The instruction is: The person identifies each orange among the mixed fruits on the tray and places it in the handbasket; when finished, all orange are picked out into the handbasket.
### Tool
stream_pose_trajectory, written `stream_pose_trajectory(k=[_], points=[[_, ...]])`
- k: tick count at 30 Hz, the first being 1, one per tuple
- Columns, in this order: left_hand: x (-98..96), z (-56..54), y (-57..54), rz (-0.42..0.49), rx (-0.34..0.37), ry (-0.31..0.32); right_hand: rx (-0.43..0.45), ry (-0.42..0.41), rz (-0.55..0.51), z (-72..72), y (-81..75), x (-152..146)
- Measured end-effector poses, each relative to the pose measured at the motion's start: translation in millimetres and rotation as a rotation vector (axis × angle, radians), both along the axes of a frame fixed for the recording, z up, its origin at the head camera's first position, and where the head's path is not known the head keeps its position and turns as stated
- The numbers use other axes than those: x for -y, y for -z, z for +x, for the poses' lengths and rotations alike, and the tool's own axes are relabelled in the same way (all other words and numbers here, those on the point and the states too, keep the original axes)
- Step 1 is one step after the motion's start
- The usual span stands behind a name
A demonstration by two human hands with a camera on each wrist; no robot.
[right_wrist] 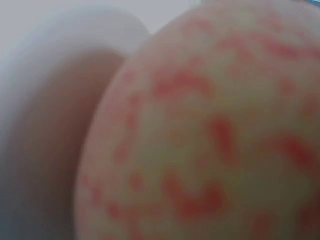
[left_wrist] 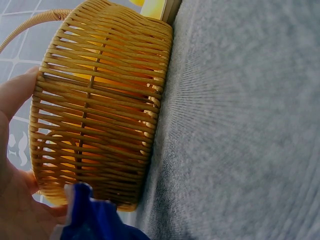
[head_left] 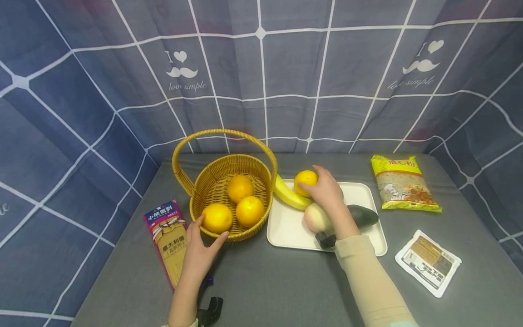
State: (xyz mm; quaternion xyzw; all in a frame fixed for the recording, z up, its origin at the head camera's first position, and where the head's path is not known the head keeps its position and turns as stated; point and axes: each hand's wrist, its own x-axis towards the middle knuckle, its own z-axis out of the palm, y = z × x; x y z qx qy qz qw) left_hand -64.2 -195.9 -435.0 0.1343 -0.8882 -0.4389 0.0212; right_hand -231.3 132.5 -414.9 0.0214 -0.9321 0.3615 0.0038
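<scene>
My right hand (head_left: 327, 188) grips a small orange (head_left: 304, 181) over the back of the white tray (head_left: 286, 227). Beside it on the tray lie a banana (head_left: 291, 195), a peach (head_left: 314, 217) and a dark green, long vegetable (head_left: 362, 216), partly behind my arm. Red flecks on the peach (right_wrist: 200, 130) fill the right wrist view, where the hand's grip is hidden. A woven basket (head_left: 234, 160) with a tall handle holds three oranges (head_left: 250, 211). With thumb and fingers spread, my left hand (head_left: 200, 250) touches the basket's near-left rim; the woven side (left_wrist: 100, 110) shows in the left wrist view.
A pack of pasta (head_left: 169, 240) lies left of the basket, partly under my left hand. Right of the tray are a yellow-topped food bag (head_left: 404, 184) and a flat white packet (head_left: 428, 263). A blue checked curtain (head_left: 294, 68) encloses the grey table (head_left: 269, 290) behind and at both sides.
</scene>
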Motion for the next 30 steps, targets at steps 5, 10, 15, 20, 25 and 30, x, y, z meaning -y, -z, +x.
stream_pose_trajectory(k=[5,10,15,20,25,30], points=[[-0.3,-0.8,-1.5,0.001,0.000,0.002,-0.021,-0.009,0.039,-0.6,2.0,2.6],[-0.1,-1.2,-1.7,-0.003,0.000,0.003,-0.031,-0.008,0.050,-0.7,3.6,3.6],[-0.1,-0.6,-2.0,-0.006,-0.001,0.005,-0.026,-0.003,0.056,-0.8,5.1,3.3],[-0.3,-0.4,-2.8,-0.008,0.000,0.005,-0.033,0.016,0.045,-0.4,7.1,2.5],[-0.3,0.0,-3.1,-0.007,-0.003,0.006,-0.052,0.037,0.021,1.0,7.7,1.8],[-0.3,0.4,-3.1,-0.009,-0.003,0.006,-0.071,0.071,-0.024,3.6,7.3,0.3]])
